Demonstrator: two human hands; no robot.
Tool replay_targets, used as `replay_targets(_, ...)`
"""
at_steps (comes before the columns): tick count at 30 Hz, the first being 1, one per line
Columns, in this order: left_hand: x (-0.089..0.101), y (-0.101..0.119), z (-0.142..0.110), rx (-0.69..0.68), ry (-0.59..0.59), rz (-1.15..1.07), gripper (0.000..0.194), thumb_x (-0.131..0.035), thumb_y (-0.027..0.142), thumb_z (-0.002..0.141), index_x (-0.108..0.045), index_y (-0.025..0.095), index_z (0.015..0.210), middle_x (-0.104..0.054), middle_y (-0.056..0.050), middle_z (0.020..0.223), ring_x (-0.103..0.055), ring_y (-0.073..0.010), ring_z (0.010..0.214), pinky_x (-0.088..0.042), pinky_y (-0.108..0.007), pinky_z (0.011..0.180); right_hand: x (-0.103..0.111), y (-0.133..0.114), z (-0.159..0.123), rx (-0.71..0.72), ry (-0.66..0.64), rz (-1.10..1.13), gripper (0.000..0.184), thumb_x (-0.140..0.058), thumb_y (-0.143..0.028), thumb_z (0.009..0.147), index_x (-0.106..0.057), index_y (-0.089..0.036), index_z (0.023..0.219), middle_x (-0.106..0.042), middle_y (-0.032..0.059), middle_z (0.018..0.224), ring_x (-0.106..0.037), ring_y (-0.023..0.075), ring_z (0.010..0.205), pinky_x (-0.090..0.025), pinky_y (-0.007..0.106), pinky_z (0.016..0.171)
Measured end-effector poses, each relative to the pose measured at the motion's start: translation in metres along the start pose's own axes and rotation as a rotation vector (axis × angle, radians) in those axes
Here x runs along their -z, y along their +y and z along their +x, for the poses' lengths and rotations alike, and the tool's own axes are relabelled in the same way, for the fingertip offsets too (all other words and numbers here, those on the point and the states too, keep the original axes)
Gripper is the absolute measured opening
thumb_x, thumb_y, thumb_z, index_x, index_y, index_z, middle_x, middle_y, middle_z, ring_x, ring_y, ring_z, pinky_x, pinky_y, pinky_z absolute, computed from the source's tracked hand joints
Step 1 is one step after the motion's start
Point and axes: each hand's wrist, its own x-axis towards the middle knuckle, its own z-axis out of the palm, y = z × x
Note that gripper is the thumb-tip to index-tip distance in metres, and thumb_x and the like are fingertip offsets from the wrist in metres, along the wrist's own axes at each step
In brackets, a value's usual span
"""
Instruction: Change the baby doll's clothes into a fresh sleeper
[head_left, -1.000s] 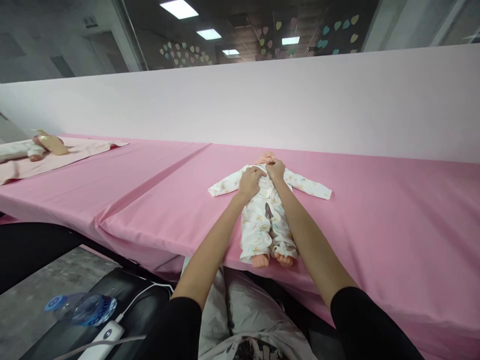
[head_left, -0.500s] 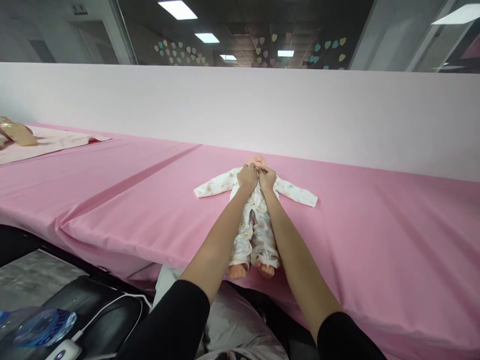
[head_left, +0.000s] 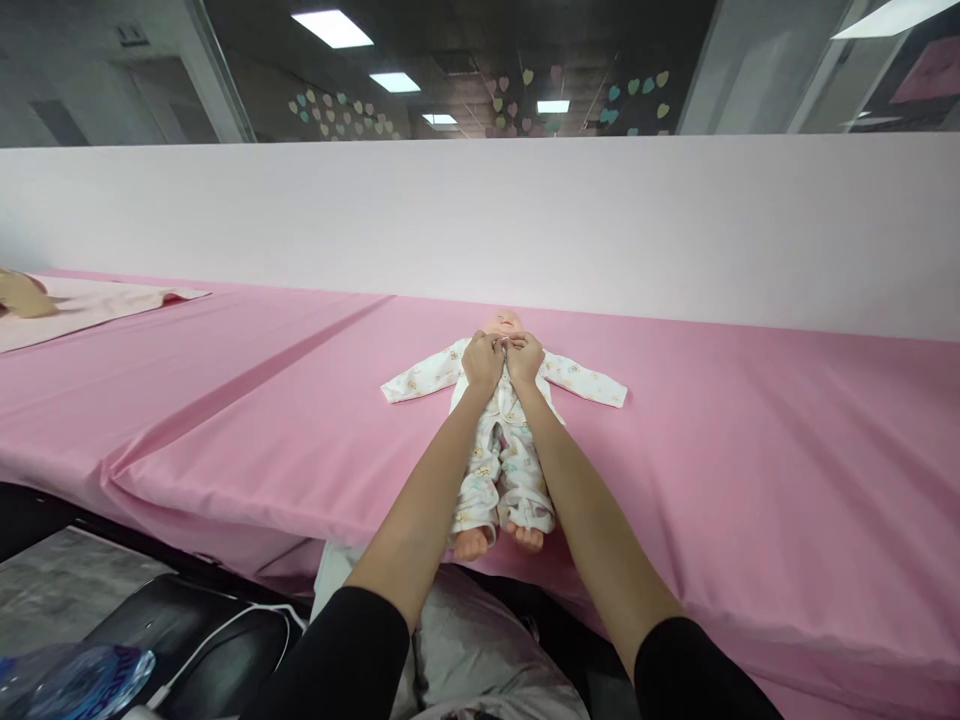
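A baby doll (head_left: 504,321) lies on its back, its head toward the wall and its bare feet toward me. It wears a white baby shirt (head_left: 583,381) with a small print, the long sleeves spread out to both sides, and matching trousers (head_left: 478,492). My left hand (head_left: 482,362) and my right hand (head_left: 525,360) meet at the shirt's neckline just below the doll's chin. Both hands are closed, with fingertips pinching the shirt's front edges close together. The fingers hide the exact spot they grip.
A pink sheet (head_left: 750,480) covers the table, with a ridge of fabric running across its left part. At far left, part of another doll (head_left: 26,295) lies on a pale cloth (head_left: 97,300). A plastic bottle (head_left: 94,682) and white cable (head_left: 217,628) are on a black seat (head_left: 187,625).
My hands stay at the neckline, and their fingertips have shifted slightly along the shirt's front edges. The view has turned a little, moving the doll slightly left in the picture.
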Motion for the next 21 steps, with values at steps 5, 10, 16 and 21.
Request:
replay_targets(5, 0.0, -0.006, -0.003, 0.03, 0.048, -0.05, 0.028, -0.044, 0.027, 0.089, -0.069, 0.023, 0.099, -0.061, -0.007, 0.091, -0.057, -0.0195, 0.082, -0.036, -0.028, 0.067, 0.002, -0.008, -0.015, 0.068, -0.008, -0.02, 0.014, -0.047, -0.017, 0.074, -0.058, -0.02, 0.081, -0.069, 0.0023, 0.08, -0.064, 0.0165, 0.078, -0.046, 0.026, 0.077)
replay_targets(10, 0.003, -0.007, -0.006, 0.058, 0.072, -0.041, 0.025, -0.046, 0.025, 0.088, -0.069, 0.023, 0.097, -0.061, -0.007, 0.09, -0.056, -0.0209, 0.086, -0.036, -0.029, 0.068, 0.007, -0.015, -0.031, 0.099, -0.096, -0.013, 0.022, -0.044, -0.012, 0.073, -0.06, -0.021, 0.084, -0.07, 0.0017, 0.091, -0.063, 0.0176, 0.092, -0.044, 0.027, 0.085)
replay_targets(16, 0.006, -0.008, -0.009, 0.037, 0.059, -0.078, 0.026, -0.043, 0.025, 0.088, -0.069, 0.021, 0.094, -0.062, -0.008, 0.09, -0.055, -0.0216, 0.092, -0.039, -0.029, 0.073, 0.01, -0.012, -0.035, 0.135, -0.175, -0.022, 0.026, -0.041, -0.013, 0.076, -0.059, -0.02, 0.094, -0.067, 0.0044, 0.101, -0.06, 0.0192, 0.1, -0.042, 0.031, 0.089)
replay_targets(21, 0.006, -0.012, -0.013, 0.058, 0.053, -0.127, 0.027, -0.042, 0.027, 0.088, -0.067, 0.018, 0.096, -0.062, -0.01, 0.099, -0.054, -0.0223, 0.097, -0.039, -0.032, 0.085, 0.011, -0.007, -0.038, 0.111, -0.039, 0.026, 0.034, -0.034, -0.004, 0.07, -0.056, -0.017, 0.092, -0.067, 0.0054, 0.097, -0.061, 0.0148, 0.095, -0.043, 0.027, 0.088)
